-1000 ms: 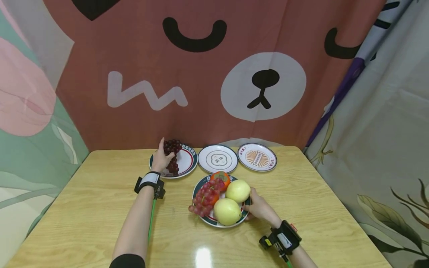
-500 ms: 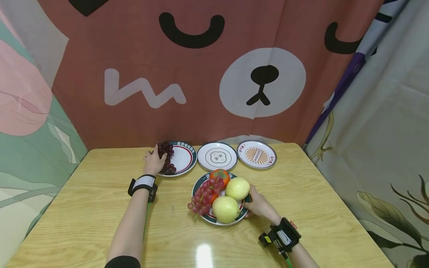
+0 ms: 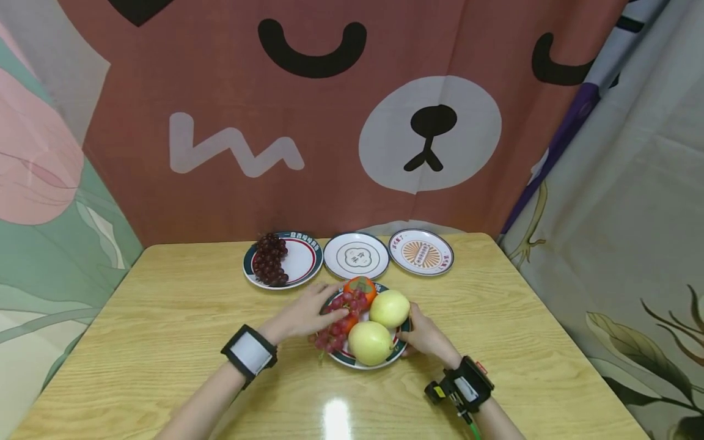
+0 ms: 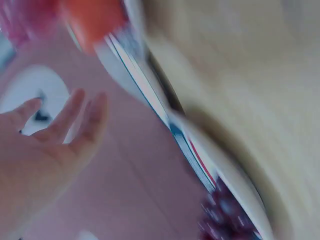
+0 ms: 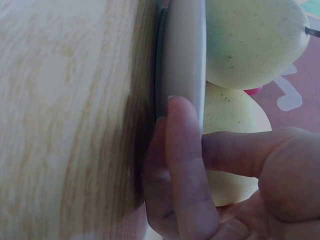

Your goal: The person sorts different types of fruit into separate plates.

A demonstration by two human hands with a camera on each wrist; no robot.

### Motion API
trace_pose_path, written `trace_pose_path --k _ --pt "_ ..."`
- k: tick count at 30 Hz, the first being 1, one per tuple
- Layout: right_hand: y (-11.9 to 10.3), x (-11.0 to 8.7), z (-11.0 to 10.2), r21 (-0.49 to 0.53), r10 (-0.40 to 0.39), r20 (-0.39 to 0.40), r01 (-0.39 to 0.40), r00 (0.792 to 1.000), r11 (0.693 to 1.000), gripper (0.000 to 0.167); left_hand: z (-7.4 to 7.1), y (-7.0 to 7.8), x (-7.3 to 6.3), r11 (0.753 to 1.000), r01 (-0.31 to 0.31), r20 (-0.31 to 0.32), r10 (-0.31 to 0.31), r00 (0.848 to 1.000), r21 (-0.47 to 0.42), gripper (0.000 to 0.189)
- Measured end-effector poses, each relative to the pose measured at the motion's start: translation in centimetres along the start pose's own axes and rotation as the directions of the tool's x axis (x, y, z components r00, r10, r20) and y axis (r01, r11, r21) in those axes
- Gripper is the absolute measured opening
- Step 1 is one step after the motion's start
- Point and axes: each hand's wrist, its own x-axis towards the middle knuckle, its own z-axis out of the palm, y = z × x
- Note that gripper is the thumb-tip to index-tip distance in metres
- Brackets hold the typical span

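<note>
A fruit plate (image 3: 352, 363) with a dark green rim holds red grapes (image 3: 330, 336), orange persimmons (image 3: 362, 288) and two pale yellow-green pears (image 3: 371, 344). My right hand (image 3: 426, 337) grips its right rim; the right wrist view shows the thumb over the edge and fingers against the outer side. My left hand (image 3: 305, 310) hovers over the plate's left side, fingers spread and fairly straight above the red grapes. Whether it touches them I cannot tell. A dark grape bunch (image 3: 269, 260) lies on the left side of the back-left plate (image 3: 299, 261).
At the table's far edge, a white plate (image 3: 356, 256) with a small centre print stands beside a plate with an orange sunburst (image 3: 421, 252). Behind them hangs a printed bear curtain (image 3: 231, 201). The wooden table (image 3: 165, 318) extends to both sides.
My left hand has let go of the dark grapes, which now lie farther left on their plate, and has swung right and nearer to the fruit plate. The right hand keeps its grip.
</note>
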Motion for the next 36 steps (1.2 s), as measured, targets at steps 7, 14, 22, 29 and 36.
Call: trace_pose_path --k 7,14,22,29,36 --pt "0.1 0.0 -0.2 -0.003 -0.025 -0.013 0.025 1.0 1.0 0.069 2.9 2.3 -0.9 0.989 -0.029 -0.096 0.043 0.994 0.147 0.074" --pt "-0.1 0.0 -0.2 0.013 -0.025 -0.019 0.025 1.0 1.0 0.067 4.1 2.9 -0.8 0.975 -0.079 -0.18 0.117 0.977 0.208 0.081" --pt "0.3 0.0 -0.1 0.015 -0.019 -0.015 0.019 1.0 1.0 0.066 0.2 0.9 1.5 0.995 -0.05 -0.345 0.078 0.935 0.089 0.074" --pt "0.4 -0.1 -0.1 0.015 -0.017 -0.017 0.017 1.0 1.0 0.067 -3.5 -4.2 6.7 0.978 0.165 -0.482 -0.084 0.872 0.128 0.07" --pt "0.3 -0.1 0.1 0.028 -0.019 -0.01 0.019 1.0 0.999 0.07 -2.3 -7.5 8.8 0.943 0.303 -0.448 -0.213 0.868 0.137 0.064"
